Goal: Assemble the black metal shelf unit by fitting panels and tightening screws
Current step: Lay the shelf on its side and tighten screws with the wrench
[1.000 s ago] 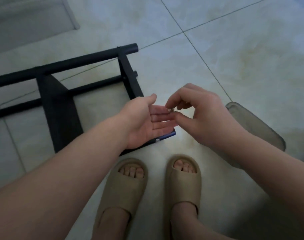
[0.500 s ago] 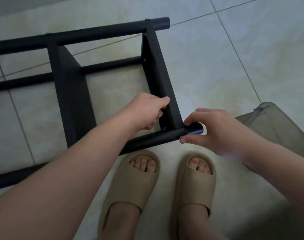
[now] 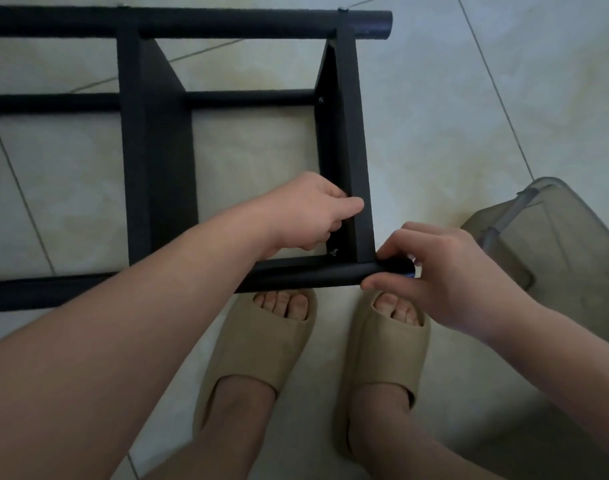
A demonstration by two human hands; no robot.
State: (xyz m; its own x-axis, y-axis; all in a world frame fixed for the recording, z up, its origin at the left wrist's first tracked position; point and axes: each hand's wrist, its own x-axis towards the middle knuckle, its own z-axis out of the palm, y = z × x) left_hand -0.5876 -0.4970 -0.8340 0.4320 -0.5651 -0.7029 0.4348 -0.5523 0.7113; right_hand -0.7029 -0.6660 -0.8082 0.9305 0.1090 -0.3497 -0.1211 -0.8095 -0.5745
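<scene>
The black shelf unit (image 3: 227, 24) is lying on the tiled floor (image 3: 469, 116), showing two panels and three tubes. The left hand (image 3: 313, 213) is curling round the edge of the end panel (image 3: 351, 133); the right hand (image 3: 445, 271) is pinching the tip of the near tube (image 3: 306, 273). Two slippers (image 3: 261, 351) and one bin (image 3: 556, 244) are sitting nearby.

Black shelf frame (image 3: 344, 133); pale cream-grey floor tiles (image 3: 469, 116), faintly mottled, thin dark grout lines. Beige slides (image 3: 261, 348) worn. Translucent grey-brown bin (image 3: 556, 244).
</scene>
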